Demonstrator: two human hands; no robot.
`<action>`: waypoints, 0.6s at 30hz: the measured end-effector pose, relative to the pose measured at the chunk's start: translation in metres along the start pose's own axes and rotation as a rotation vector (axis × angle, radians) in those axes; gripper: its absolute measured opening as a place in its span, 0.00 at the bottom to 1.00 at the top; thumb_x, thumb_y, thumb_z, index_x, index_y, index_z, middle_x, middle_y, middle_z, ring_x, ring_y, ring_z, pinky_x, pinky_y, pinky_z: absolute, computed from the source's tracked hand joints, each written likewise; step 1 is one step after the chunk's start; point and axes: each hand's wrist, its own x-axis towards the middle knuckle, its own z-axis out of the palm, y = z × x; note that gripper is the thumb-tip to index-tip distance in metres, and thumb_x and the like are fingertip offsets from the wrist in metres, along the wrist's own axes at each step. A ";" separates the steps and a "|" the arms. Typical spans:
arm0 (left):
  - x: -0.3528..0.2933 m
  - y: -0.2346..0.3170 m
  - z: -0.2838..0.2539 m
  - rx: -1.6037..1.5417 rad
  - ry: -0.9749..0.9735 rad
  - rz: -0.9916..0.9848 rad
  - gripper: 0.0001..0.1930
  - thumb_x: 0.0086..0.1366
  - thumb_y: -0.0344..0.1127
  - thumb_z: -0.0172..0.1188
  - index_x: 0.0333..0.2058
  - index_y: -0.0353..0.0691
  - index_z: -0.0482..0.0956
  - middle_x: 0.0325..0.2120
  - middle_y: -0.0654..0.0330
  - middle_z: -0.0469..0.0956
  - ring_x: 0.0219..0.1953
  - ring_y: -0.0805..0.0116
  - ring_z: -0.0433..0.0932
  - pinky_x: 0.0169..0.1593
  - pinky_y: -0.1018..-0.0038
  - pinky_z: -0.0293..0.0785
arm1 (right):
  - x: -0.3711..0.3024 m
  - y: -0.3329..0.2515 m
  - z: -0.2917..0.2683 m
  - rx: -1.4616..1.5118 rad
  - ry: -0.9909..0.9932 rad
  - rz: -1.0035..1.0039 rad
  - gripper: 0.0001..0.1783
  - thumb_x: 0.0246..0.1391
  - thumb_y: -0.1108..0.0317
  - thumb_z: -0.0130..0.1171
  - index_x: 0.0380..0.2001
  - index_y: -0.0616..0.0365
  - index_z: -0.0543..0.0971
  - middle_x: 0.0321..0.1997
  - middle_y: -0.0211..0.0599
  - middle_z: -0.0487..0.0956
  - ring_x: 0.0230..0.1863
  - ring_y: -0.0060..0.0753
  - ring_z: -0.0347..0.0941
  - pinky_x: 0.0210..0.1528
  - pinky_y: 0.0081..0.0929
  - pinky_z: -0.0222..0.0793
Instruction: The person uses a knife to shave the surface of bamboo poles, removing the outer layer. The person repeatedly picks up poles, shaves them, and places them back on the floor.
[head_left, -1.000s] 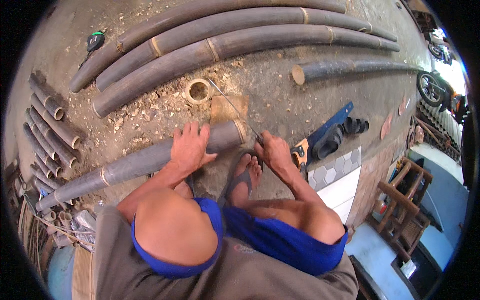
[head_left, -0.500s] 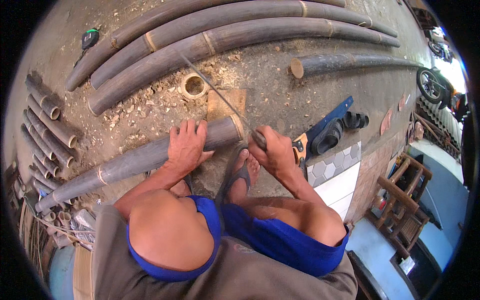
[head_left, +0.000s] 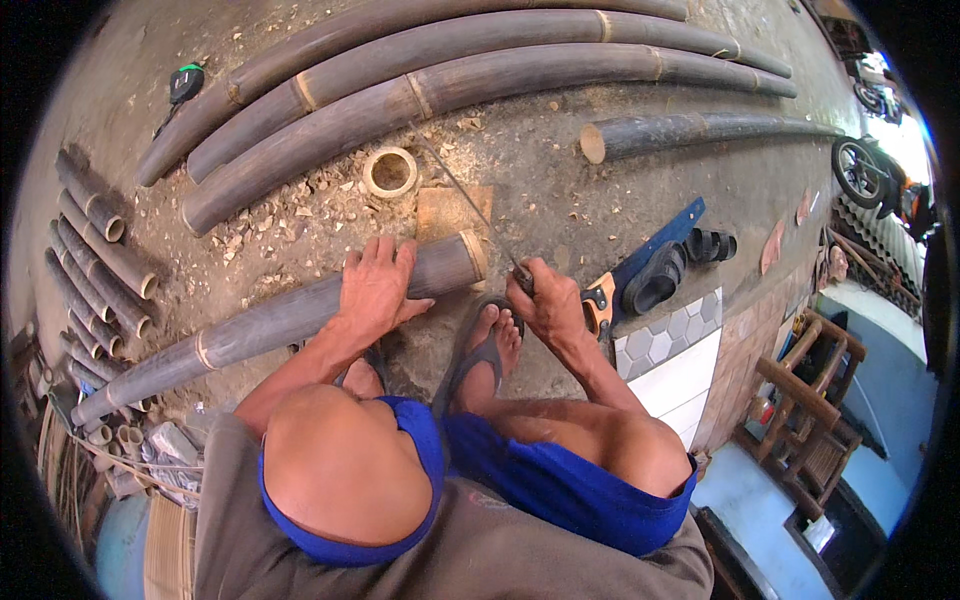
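My left hand [head_left: 375, 290] is wrapped over the top of a dark bamboo pole [head_left: 280, 316], close to its pale cut end. The pole slants from the lower left up to a spot in front of my feet. In my right hand [head_left: 549, 300] is the dark handle of a long-bladed knife [head_left: 462, 193], seen almost edge-on as a thin line. Its blade points away and to the left, just beyond the pole's cut end and apart from it as far as I can tell. A square wooden block [head_left: 453, 210] lies on the ground beyond that end.
Long bamboo poles [head_left: 500, 66] lie across the far side, with a cut bamboo ring [head_left: 389, 172] and chips nearer. To the right are a handsaw [head_left: 655, 243] and black sandals [head_left: 655, 280]. Short bamboo pieces [head_left: 95, 265] and a tape measure [head_left: 186, 83] are left.
The knife has swung to the right, its tip shifting right and slightly nearer, and my right hand has turned with it. My left hand stays on the pole, nearly unmoved.
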 end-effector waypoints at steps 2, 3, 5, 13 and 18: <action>0.004 0.000 -0.001 0.000 0.000 0.000 0.44 0.49 0.55 0.80 0.60 0.39 0.73 0.51 0.50 0.73 0.57 0.49 0.73 0.55 0.47 0.72 | 0.001 -0.009 -0.006 0.025 0.005 -0.043 0.14 0.58 0.66 0.69 0.43 0.59 0.78 0.33 0.57 0.84 0.35 0.63 0.83 0.34 0.48 0.78; 0.004 0.002 -0.003 -0.001 -0.009 -0.002 0.44 0.49 0.55 0.80 0.60 0.39 0.73 0.51 0.50 0.73 0.58 0.49 0.73 0.55 0.47 0.72 | 0.000 -0.016 -0.008 0.045 0.003 -0.061 0.14 0.58 0.66 0.69 0.43 0.59 0.78 0.34 0.57 0.84 0.36 0.63 0.83 0.34 0.49 0.78; 0.003 0.002 -0.004 0.007 -0.029 -0.007 0.44 0.49 0.55 0.81 0.60 0.39 0.73 0.51 0.51 0.72 0.58 0.49 0.73 0.55 0.47 0.72 | 0.001 -0.037 -0.019 0.066 0.030 -0.146 0.14 0.58 0.66 0.69 0.44 0.59 0.78 0.35 0.56 0.84 0.35 0.63 0.83 0.34 0.48 0.78; 0.003 0.004 -0.003 0.040 -0.029 -0.007 0.45 0.49 0.56 0.81 0.61 0.40 0.72 0.51 0.51 0.72 0.58 0.50 0.72 0.56 0.47 0.72 | 0.002 -0.014 -0.002 -0.104 -0.102 0.008 0.15 0.57 0.63 0.69 0.42 0.57 0.77 0.35 0.53 0.83 0.35 0.64 0.82 0.36 0.51 0.78; 0.001 0.006 0.000 0.101 -0.036 -0.009 0.45 0.49 0.56 0.81 0.61 0.41 0.72 0.51 0.53 0.72 0.58 0.52 0.71 0.57 0.47 0.71 | 0.002 -0.022 -0.008 0.051 -0.047 -0.127 0.15 0.60 0.60 0.66 0.41 0.59 0.76 0.35 0.58 0.83 0.36 0.67 0.82 0.37 0.55 0.78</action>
